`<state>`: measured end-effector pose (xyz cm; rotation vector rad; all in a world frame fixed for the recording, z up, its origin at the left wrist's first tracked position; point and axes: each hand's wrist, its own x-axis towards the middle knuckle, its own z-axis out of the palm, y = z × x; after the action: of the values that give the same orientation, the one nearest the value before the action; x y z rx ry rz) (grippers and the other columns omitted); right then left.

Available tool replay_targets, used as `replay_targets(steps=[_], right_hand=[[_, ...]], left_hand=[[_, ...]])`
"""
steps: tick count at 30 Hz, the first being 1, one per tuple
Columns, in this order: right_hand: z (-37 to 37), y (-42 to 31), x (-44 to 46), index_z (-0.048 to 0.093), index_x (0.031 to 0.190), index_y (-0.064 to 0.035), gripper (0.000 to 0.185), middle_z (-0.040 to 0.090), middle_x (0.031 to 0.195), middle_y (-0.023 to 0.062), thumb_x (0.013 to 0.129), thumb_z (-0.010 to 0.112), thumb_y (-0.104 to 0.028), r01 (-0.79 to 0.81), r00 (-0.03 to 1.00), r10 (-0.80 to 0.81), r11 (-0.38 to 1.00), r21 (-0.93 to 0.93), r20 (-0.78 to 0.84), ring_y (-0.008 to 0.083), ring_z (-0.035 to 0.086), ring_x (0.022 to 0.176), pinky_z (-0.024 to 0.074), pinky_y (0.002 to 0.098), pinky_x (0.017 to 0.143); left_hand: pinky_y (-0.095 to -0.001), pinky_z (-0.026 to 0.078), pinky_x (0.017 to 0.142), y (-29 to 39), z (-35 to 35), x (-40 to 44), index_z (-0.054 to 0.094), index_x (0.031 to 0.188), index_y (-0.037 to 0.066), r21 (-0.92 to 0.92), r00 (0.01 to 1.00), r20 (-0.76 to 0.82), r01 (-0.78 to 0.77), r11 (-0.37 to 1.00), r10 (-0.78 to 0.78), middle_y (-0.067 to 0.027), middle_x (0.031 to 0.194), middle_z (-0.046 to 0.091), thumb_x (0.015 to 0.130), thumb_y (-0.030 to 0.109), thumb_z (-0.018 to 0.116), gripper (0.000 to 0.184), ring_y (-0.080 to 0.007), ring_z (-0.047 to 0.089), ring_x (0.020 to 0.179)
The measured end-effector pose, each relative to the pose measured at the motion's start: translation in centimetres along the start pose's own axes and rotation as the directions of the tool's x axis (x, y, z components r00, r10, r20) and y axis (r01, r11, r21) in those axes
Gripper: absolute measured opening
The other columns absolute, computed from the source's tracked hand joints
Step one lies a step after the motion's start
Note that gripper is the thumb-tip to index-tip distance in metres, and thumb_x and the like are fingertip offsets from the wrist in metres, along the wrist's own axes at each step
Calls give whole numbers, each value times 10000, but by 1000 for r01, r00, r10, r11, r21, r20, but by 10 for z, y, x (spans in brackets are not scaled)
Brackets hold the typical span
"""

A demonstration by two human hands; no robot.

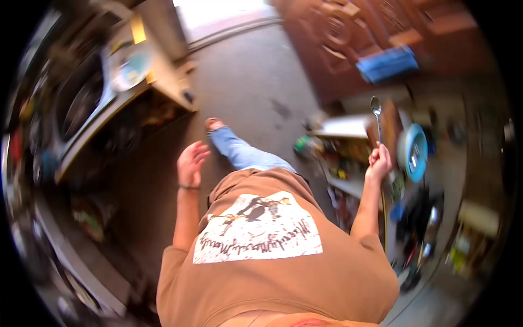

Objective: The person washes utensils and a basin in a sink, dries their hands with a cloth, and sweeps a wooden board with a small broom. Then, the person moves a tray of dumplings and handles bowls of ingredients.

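Note:
A metal spoon (376, 111) points upward from my right hand (379, 162), whose fingers are wrapped round its handle. Just right of that hand is a light blue bowl (404, 152) with shiny metal things inside, too blurred to name. A brown wooden board (390, 126) stands behind the spoon, beside the bowl. My left hand (193, 163) hangs in the air at the left of my body, fingers apart and nothing in it. A dark band circles the left wrist.
A counter (166, 73) with a sink and a pale bowl (131, 71) stands at the left. A shelf (348, 126) with bottles and jars is at the right. Behind it is a carved wooden door (327, 49) with a blue cloth (388, 64). Grey floor (245, 82) lies ahead.

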<state>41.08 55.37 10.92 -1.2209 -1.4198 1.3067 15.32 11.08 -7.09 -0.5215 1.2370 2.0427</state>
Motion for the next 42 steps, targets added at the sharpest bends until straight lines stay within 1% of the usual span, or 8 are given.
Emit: replay_targets(steps=[7,11,15,23,26,32,37,42], right_hand=[[468,-55,-155,657,963,49,227,500,571,3,930,549,-148,-177,466,83,984,1,881,65,434,488,317,206,453],[638,-46,-270,649,926,57,236,605,625,73,928,535,-150,-110,133,13,994,2,991,78,461,512,345,222,467],[762,-27,-349,631,914,68,237,657,703,133,929,503,-132,-296,93,130,950,-97,987,85,460,509,372,231,478],[898,36,-513,642,885,46,310,694,797,130,963,456,-190,84,36,277,957,-279,960,64,532,537,430,205,495],[911,42,-547,675,860,29,312,675,699,61,944,494,-210,128,45,288,948,-291,957,62,545,512,420,220,452],[926,43,-487,693,902,-21,229,687,730,95,877,590,-223,456,488,-19,858,-237,873,153,639,620,499,284,578],[962,133,-446,686,967,-82,222,661,956,164,795,580,-173,973,67,12,221,-67,998,366,626,890,503,438,807],[988,203,-458,627,1024,-70,258,593,1020,179,783,560,-130,977,-214,279,57,206,936,347,599,954,509,433,794]], left_hand=[[-194,441,639,234,-32,7,596,1045,39,171,863,-114,-472,865,493,-56,907,662,959,205,489,216,-106,634,770],[-194,432,620,288,-110,1,598,1043,32,314,673,-373,-556,770,639,-64,906,667,966,193,479,215,-109,639,750],[-186,418,600,315,-197,-6,595,1061,29,308,550,-550,-566,765,628,-59,912,668,967,207,491,227,-106,641,757],[-231,474,633,428,-388,74,579,1033,10,420,458,-505,-610,672,731,-48,859,654,941,148,539,171,-117,630,719],[-300,494,668,476,-420,101,505,1131,-5,688,504,-486,-283,668,714,-79,875,641,874,197,638,352,-158,636,691],[-329,484,661,517,-460,143,367,1269,14,720,629,-470,-133,681,619,-78,842,623,798,152,682,584,-180,627,651],[-295,477,674,541,-485,160,392,1270,2,646,588,-479,-266,715,652,-49,786,586,762,45,643,569,-141,572,632],[-302,488,701,562,-472,136,448,1234,17,761,565,-448,-166,628,693,-81,954,614,797,101,662,493,-145,591,725]])
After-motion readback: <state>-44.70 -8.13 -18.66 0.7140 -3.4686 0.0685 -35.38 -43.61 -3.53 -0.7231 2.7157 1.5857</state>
